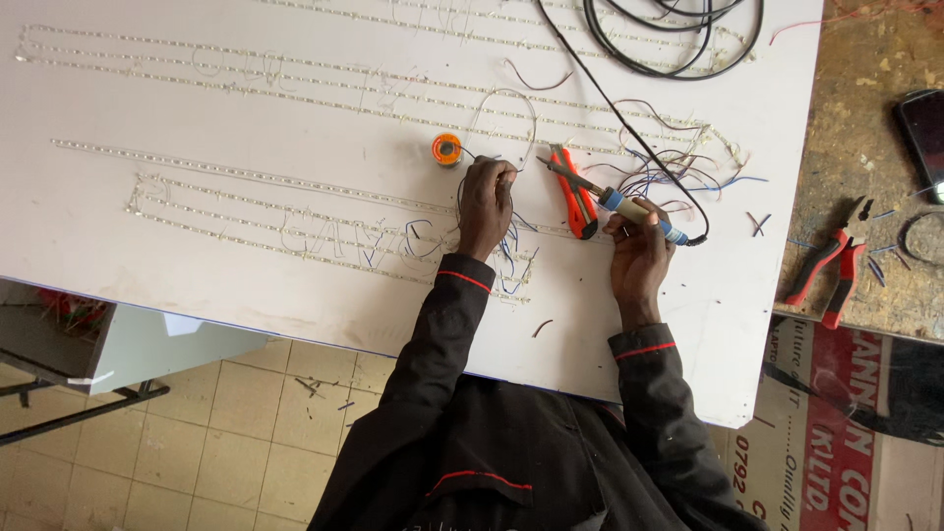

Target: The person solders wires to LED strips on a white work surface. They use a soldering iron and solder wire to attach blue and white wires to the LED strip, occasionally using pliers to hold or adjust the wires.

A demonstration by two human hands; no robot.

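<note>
My left hand (485, 205) pinches a thin solder wire that loops back to a small orange solder spool (447, 149) on the white board (197, 118). My right hand (639, 248) grips a soldering iron (615, 200) with a blue and cream handle; its metal tip points left toward my left fingertips. The iron's black cord (629, 118) runs up to a coil at the board's top edge. Rows of small lights (246, 177) are fixed across the board.
An orange utility knife (578, 195) lies between my hands. Loose blue and dark wires (678, 167) tangle beside the iron. Red-handled pliers (831, 265) and a dark phone (924, 128) lie on the brown bench at right. Tiled floor shows below.
</note>
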